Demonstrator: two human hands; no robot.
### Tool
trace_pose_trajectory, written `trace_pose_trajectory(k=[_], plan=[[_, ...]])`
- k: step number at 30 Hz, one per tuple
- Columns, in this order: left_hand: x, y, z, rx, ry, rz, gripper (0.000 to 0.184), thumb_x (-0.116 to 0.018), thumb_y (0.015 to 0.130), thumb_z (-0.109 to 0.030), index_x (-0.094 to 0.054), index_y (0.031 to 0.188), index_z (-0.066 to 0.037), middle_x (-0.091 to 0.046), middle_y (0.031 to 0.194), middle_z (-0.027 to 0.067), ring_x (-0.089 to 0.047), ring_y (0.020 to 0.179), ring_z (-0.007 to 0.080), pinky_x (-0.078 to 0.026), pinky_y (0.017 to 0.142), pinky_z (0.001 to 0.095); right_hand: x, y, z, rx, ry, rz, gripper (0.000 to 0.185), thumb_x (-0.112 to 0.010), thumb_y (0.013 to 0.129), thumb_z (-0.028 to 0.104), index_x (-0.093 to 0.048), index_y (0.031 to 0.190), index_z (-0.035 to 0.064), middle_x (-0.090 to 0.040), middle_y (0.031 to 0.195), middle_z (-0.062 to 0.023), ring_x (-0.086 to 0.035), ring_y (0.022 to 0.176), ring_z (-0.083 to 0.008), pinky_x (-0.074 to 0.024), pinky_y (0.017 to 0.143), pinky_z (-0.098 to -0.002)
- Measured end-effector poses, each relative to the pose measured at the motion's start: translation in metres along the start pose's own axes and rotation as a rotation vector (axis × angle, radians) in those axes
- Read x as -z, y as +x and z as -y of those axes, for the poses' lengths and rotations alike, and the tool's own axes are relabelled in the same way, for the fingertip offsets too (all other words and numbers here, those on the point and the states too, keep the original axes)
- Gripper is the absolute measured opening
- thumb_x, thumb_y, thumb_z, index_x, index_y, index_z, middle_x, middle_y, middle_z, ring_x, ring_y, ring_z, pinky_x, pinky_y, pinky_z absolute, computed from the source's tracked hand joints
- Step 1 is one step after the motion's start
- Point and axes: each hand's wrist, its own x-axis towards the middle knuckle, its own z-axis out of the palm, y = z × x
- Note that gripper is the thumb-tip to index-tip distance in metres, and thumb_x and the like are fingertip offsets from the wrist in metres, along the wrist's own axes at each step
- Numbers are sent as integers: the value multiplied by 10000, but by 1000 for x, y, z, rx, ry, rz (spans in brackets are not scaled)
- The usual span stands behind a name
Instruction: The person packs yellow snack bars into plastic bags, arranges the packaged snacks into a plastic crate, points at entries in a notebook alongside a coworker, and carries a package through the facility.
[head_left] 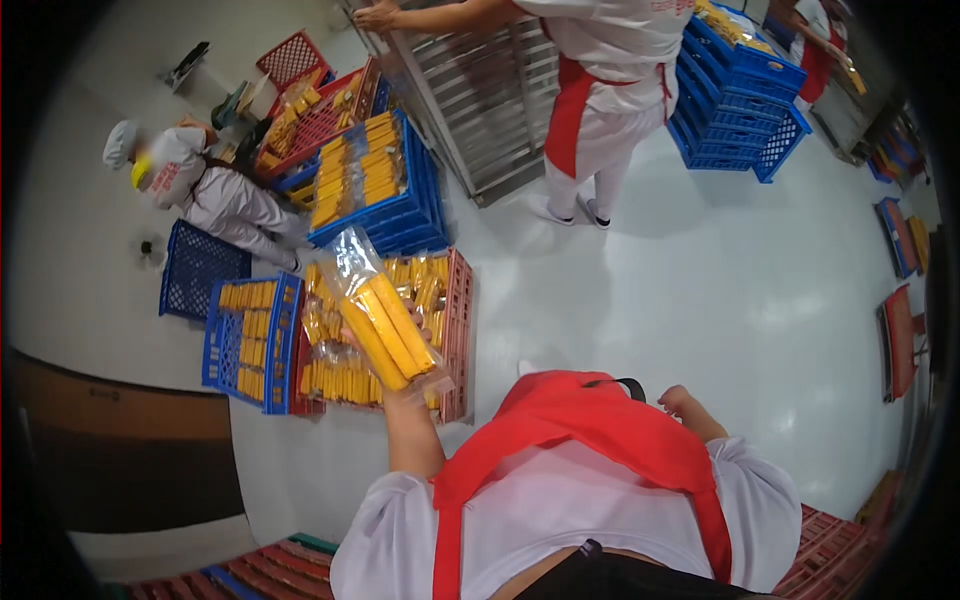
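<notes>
My left hand (412, 318) holds up a clear plastic bag of thick yellow sticks (375, 335), its fingers wrapped round the back and partly hidden. The bag's loose clear end points away from me. Below the bag stands a red crate (460, 335) filled with similar bagged yellow sticks (340, 375). My right hand (682, 402) is out at my right side, beside my red apron (570, 405), with loosely bent fingers and nothing visible in it.
A blue crate (285, 345) of bagged sticks stands left of the red one. Stacked blue crates (425, 190) stand beyond. A co-worker (615, 90) holds a metal rack (490, 120); another person (215, 190) bends at the left. More blue crates (735, 110) stand far right.
</notes>
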Motion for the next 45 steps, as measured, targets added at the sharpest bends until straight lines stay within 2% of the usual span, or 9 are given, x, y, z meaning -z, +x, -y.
trace_pose_trajectory(k=[2, 11, 21, 27, 28, 29, 31, 37, 45], plan=[[1, -16, -8, 22, 62, 18, 861, -529, 640, -655, -344, 1190, -20, -480, 960, 157, -478, 819, 267, -467, 640, 393, -12, 3, -4, 133, -126, 30, 259, -508, 760, 269, -603, 722, 31, -595, 632, -84, -590, 518, -189, -471, 488, -321], [-4, -39, -16, -9, 126, -33, 871, -510, 640, -668, -347, 1166, 7, -464, 998, 167, -493, 796, 239, -476, 623, 378, 15, -28, 79, 23, 557, -259, 196, -558, 690, 190, -599, 743, 6, -569, 599, -85, -547, 464, -176, -433, 427, -310], [23, 9, -70, 44, 2, 95, 827, -490, 651, -673, -375, 1170, -40, -488, 1019, 157, -507, 758, 244, -462, 624, 362, 90, -46, 138, -12, 644, -365, 195, -576, 695, 168, -594, 817, 16, -556, 661, -56, -509, 498, -143, -389, 414, -285], [75, 0, -114, -64, -70, -53, 817, -477, 652, -679, -374, 1179, -63, -517, 957, 166, -532, 764, 280, -482, 579, 391, 222, -60, 296, 634, 200, -788, 245, -580, 707, 164, -588, 879, -11, -575, 649, -87, -545, 611, -157, -421, 555, -282], [83, 1, -124, -93, -56, -94, 819, -468, 653, -683, -371, 1182, -67, -519, 952, 169, -540, 771, 291, -491, 565, 405, 251, -102, 352, 559, 104, -700, 263, -586, 704, 168, -586, 906, 0, -585, 715, -105, -551, 669, -163, -430, 614, -292], [91, 2, -132, -94, -49, -104, 814, -447, 656, -692, -364, 1190, -83, -514, 976, 176, -549, 777, 301, -506, 554, 434, 269, -108, 383, 733, 169, -802, 305, -578, 707, 203, -575, 927, -8, -592, 799, -165, -574, 744, -262, -444, 680, -318], [96, 6, -141, -121, -90, -111, 813, -438, 658, -696, -363, 1192, -88, -515, 976, 177, -552, 775, 301, -508, 556, 439, 307, -151, 459, 962, 30, -915, 289, -579, 709, 175, -569, 935, -5, -578, 841, -169, -566, 765, -269, -444, 699, -331], [122, 16, -160, -179, -168, -156, 795, -432, 668, -693, -367, 1198, -104, -512, 967, 171, -544, 744, 282, -491, 544, 394, 395, -206, 617, 1261, -279, -1054, 312, -587, 711, 186, -560, 990, 49, -510, 986, -153, -506, 929, -299, -410, 798, -354], [115, 39, -174, -162, -211, -154, 812, -549, 623, -648, -378, 1164, -68, -498, 942, 165, -526, 725, 263, -471, 592, 391, 454, -168, 709, 1083, -678, -1124, 326, -582, 694, 159, -546, 992, 29, -467, 1081, -160, -482, 966, -307, -404, 815, -329]])
